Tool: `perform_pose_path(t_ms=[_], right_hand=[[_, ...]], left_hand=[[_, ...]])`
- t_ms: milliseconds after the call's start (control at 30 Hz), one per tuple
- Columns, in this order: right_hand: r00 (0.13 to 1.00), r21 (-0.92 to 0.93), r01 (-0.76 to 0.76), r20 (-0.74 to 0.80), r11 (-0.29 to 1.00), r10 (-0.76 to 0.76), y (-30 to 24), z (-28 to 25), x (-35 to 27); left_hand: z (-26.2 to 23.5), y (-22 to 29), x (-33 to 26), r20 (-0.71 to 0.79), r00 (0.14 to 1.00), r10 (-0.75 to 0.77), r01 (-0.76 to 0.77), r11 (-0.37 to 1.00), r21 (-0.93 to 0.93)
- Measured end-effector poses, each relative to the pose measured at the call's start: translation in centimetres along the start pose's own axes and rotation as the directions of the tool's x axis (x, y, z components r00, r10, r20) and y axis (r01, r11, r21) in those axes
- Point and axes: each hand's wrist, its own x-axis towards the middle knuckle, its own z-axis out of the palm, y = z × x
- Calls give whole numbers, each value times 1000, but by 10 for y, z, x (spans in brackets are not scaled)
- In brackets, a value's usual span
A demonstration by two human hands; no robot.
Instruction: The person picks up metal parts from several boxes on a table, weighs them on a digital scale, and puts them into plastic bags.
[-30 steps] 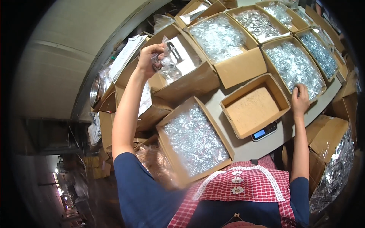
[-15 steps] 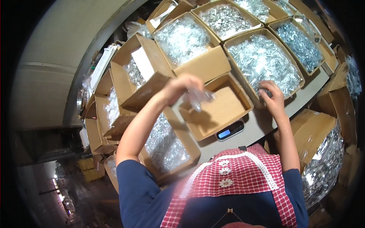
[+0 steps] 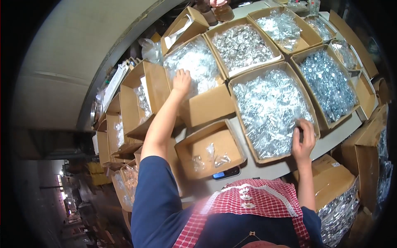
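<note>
Your left hand (image 3: 182, 81) has left the scale box (image 3: 211, 149), fingers now spread on bags upper centre; three packets (image 3: 211, 156) lie there. Right hand (image 3: 303, 138) grips one carton's (image 3: 271, 108) edge.

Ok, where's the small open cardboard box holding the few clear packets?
In the head view, the small open cardboard box sits centre, on the scale, below the left hand.
</note>
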Motion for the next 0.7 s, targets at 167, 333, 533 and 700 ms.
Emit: perform_pose_path(t_ms=[167, 333, 533, 700], right_hand=[[998, 40, -44, 48, 998, 42, 10, -8, 3], [988, -49, -4, 154, 999, 11, 18, -9, 3], [983, -2, 52, 179, 999, -51, 25, -8, 0], [982, 8, 103, 158, 995, -103, 31, -9, -2]], left_hand=[[-13, 10, 35, -67, 997, 39, -55, 969, -241], [-51, 45, 91, 221, 888, -403, 225, -38, -974], [-59, 129, 151, 233, 969, -84, 246, 429, -869], [-49, 178, 170, 581, 793, 184, -221, 975, -6]])
